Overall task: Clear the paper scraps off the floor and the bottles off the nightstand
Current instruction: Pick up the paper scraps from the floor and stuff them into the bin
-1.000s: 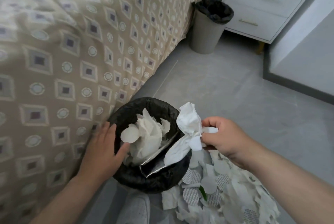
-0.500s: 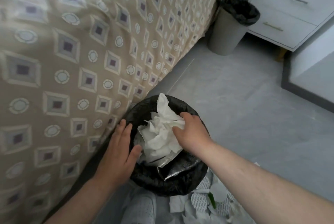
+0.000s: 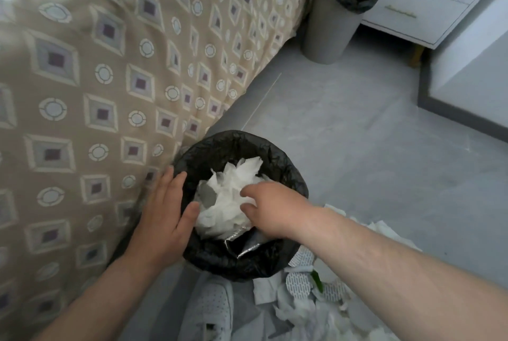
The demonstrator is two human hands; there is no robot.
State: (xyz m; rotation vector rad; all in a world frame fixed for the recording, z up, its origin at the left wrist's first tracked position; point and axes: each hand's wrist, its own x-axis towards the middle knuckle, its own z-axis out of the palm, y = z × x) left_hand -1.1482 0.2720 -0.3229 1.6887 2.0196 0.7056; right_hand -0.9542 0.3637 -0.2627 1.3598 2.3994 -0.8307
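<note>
Paper scraps [image 3: 228,197] fill the black-lined bin [image 3: 236,145].

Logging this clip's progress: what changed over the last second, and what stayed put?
The right hand carried its crumpled paper wad into the black-lined bin and now rests on it. The left hand stays on the rim; scraps remain on the floor.

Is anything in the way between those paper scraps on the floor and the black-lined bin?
Nothing visible. The scraps lie right beside the bin, with no object between. The bin's mouth, though, is mostly filled by a heap of paper, with the right hand on it; the left hand rests on the rim.
</note>
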